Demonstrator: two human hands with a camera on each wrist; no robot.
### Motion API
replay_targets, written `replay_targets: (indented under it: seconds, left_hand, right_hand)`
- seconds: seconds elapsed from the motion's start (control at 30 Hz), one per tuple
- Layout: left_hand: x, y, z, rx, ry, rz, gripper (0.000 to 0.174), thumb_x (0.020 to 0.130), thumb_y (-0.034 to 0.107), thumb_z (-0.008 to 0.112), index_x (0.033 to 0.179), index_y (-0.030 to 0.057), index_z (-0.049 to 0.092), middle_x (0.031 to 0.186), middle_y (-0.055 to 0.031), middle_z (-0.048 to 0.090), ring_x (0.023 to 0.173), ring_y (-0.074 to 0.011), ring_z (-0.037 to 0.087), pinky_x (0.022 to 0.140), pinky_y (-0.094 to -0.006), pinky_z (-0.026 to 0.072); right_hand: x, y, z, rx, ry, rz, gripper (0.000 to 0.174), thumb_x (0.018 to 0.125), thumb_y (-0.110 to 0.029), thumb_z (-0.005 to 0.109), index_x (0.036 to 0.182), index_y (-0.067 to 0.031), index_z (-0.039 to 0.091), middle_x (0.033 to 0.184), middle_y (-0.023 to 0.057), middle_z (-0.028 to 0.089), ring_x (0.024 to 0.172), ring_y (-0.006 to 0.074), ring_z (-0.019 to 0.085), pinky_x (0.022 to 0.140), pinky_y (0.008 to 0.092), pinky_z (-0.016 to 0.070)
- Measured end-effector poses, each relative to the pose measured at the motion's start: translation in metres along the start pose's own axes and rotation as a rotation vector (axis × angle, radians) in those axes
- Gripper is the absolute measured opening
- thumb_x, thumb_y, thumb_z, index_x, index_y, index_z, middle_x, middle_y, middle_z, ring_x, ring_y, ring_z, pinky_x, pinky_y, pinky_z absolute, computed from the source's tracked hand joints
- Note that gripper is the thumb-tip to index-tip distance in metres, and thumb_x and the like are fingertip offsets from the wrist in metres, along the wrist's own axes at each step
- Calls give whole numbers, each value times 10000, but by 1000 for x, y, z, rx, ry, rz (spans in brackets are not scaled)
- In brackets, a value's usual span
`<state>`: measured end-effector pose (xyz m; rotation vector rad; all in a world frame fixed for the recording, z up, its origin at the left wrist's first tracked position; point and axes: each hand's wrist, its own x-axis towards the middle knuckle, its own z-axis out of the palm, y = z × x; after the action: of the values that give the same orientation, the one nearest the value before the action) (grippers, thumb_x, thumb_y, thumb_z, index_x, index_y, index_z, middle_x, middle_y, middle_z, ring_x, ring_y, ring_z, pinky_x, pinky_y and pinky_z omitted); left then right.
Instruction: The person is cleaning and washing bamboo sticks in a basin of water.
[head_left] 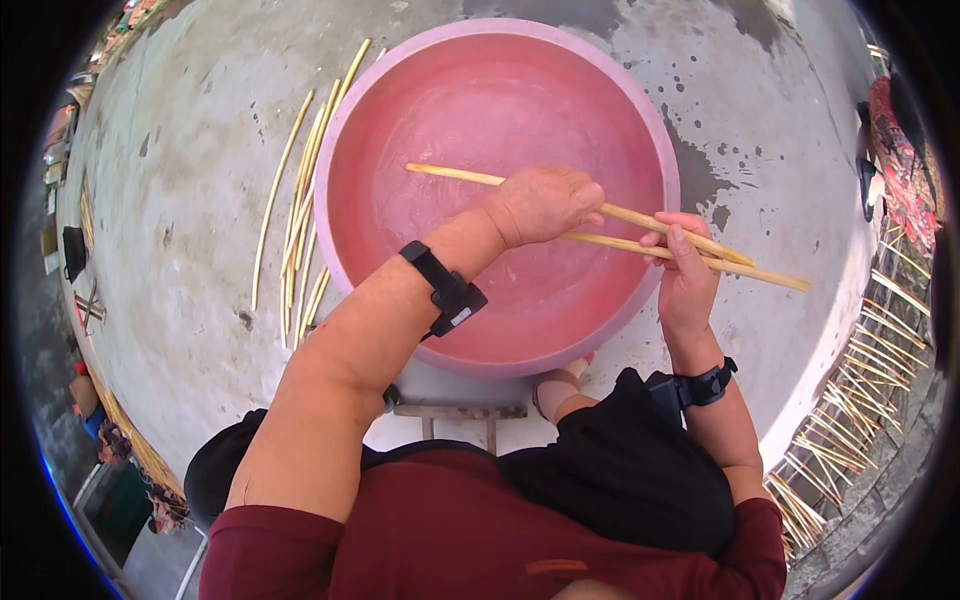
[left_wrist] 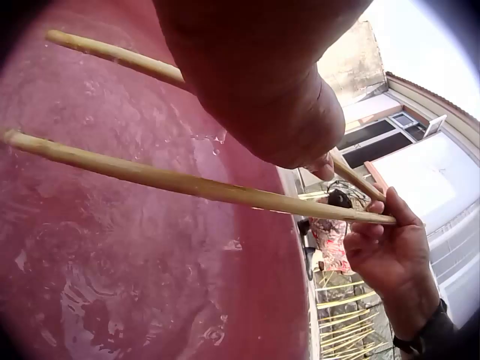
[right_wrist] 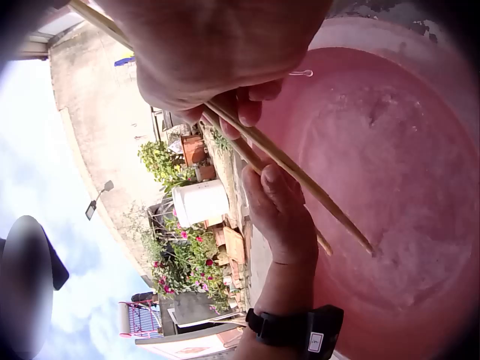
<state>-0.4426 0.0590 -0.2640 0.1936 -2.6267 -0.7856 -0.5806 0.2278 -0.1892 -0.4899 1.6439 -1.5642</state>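
Observation:
Over a large pink basin (head_left: pixel 500 27) with water in it, both hands are at work on two pale peeled wooden sticks. The left hand (head_left: pixel 550 205) is curled round the upper wooden stick (head_left: pixel 455 174), whose far end points left over the basin. Near the right rim, the right hand (head_left: pixel 688 285) pinches the lower wooden stick (head_left: pixel 765 275) between thumb and fingers. The upper stick crosses close over the right fingertips. In the left wrist view, both sticks meet at the right hand (left_wrist: pixel 397 255) and spread apart toward the water. The left palm is hidden.
Several loose sticks (head_left: pixel 304 185) lie on the concrete left of the basin. More sticks (head_left: pixel 840 420) lie in rows along the right edge. A low bench (head_left: pixel 460 410) stands before the person. Flowering plants (right_wrist: pixel 187 259) and a white bucket (right_wrist: pixel 200 202) appear in the right wrist view.

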Motion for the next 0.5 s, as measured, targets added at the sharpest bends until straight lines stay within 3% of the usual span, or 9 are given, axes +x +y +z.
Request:
replay_targets:
  seconds: [0.13, 0.2, 0.3, 0.4, 0.5]
  left_hand:
    - [-59, -71, -11, 221, -163, -166, 176, 847, 242, 579, 832, 97, 481, 782, -88, 576, 724, -291, 591, 632, -413, 479]
    - [-95, -108, -16, 281, -184, -213, 133, 819, 155, 589, 832, 84, 478, 785, -118, 564, 739, -322, 576, 646, -427, 463]
    - [-115, -113, -14, 276, -185, -425, 106, 853, 151, 550, 871, 66, 490, 821, -143, 575, 737, -354, 567, 656, -451, 458]
    - [-133, -119, 14, 261, -115, -718, 123, 898, 147, 503, 990, 65, 514, 819, -156, 585, 768, -332, 602, 675, -426, 487]
    - [-144, -133, 4, -326, 153, -1445, 124, 938, 138, 453, 1006, 57, 517, 776, -128, 579, 683, -284, 606, 631, -381, 513]
  right_hand:
    - [6, 6, -39, 100, 201, -2, 216, 946, -207, 486, 970, -19, 590, 722, 73, 619, 611, 110, 543, 547, 214, 429]
    - [6, 14, -56, 168, 296, 26, 210, 944, -205, 485, 951, -21, 586, 670, 73, 607, 558, 109, 528, 502, 207, 415]
    - [4, 24, -53, 185, 333, 82, 210, 944, -204, 484, 933, -19, 582, 656, 69, 594, 562, 105, 526, 486, 213, 411]
    - [9, 28, -63, 248, 381, 51, 204, 944, -202, 486, 902, -22, 573, 650, 66, 582, 557, 105, 522, 468, 218, 407]
    - [21, 24, -83, 187, 479, -1, 203, 945, -211, 495, 879, -32, 564, 657, 65, 578, 547, 107, 518, 455, 221, 403]
